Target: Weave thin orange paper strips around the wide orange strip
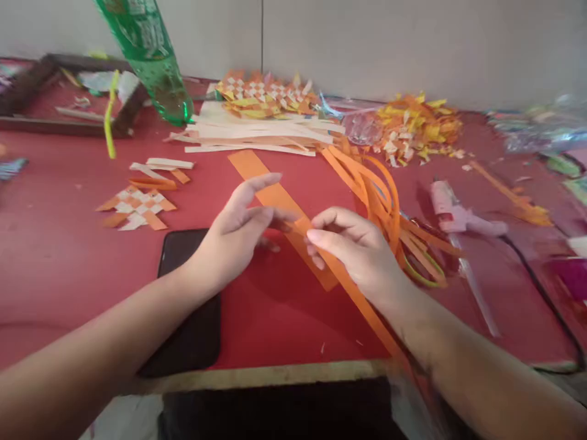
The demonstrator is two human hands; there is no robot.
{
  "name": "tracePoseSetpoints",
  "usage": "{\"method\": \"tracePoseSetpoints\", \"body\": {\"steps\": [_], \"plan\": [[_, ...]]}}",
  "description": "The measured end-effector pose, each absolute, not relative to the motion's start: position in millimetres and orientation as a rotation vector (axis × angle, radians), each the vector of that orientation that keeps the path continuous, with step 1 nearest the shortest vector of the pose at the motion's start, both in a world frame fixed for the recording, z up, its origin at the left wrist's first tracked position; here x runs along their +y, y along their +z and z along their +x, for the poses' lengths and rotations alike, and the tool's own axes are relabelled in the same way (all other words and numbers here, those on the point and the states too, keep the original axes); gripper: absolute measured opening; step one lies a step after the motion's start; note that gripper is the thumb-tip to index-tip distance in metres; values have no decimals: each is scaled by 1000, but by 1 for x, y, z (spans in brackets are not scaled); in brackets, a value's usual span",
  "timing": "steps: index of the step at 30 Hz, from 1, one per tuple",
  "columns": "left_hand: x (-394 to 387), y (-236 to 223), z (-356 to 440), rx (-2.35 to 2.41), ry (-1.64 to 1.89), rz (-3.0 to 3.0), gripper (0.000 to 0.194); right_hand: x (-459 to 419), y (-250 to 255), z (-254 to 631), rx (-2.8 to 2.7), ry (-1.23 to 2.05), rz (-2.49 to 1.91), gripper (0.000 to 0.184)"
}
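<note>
From the head view, the left hand [238, 229] and right hand [353, 250] both pinch a narrow orange paper strip [358, 299] over the red bench [275, 305], above a wider orange strip [275, 198]. A strip bundle [389, 208] curls at three o'clock, a woven patch [137, 208] at nine. Seemingly aligning strips; crossing them squarely needs a steady hold.
</note>
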State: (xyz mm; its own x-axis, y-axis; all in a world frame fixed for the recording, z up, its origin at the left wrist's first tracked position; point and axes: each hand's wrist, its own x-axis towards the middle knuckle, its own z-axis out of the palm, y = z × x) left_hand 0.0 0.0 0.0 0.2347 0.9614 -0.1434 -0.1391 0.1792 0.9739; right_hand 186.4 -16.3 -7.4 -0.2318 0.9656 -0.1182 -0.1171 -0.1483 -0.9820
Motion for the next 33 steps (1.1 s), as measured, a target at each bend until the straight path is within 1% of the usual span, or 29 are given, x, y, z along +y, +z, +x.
{"method": "tracePoseSetpoints", "body": {"steps": [3, 5, 8, 15, 19, 23, 33], "plan": [[0, 1, 0, 969, 911, 1151, 27, -15, -4, 186, -1202, 1509, -1116, 10], [-1, 3, 0, 968, 846, 1210, 13, -15, -3, 185, -1221, 1498, -1126, 11], [-2, 6, -1, 1019, 783, 1301, 18, -17, -3, 185, -1257, 1494, -1123, 10], [-3, 7, -1, 1005, 722, 1490, 10, -18, -9, 186, -1254, 1463, -1034, 2], [-3, 6, -1, 953, 757, 1566, 10, -16, -9, 186, -1350, 1405, -1058, 7], [-3, 7, -1, 944, 740, 1586, 12, -16, -7, 187, -1390, 1374, -1106, 8], [-3, 2, -3, 909, 770, 1696, 9, -15, -7, 189, -1437, 1365, -1094, 7]]}}
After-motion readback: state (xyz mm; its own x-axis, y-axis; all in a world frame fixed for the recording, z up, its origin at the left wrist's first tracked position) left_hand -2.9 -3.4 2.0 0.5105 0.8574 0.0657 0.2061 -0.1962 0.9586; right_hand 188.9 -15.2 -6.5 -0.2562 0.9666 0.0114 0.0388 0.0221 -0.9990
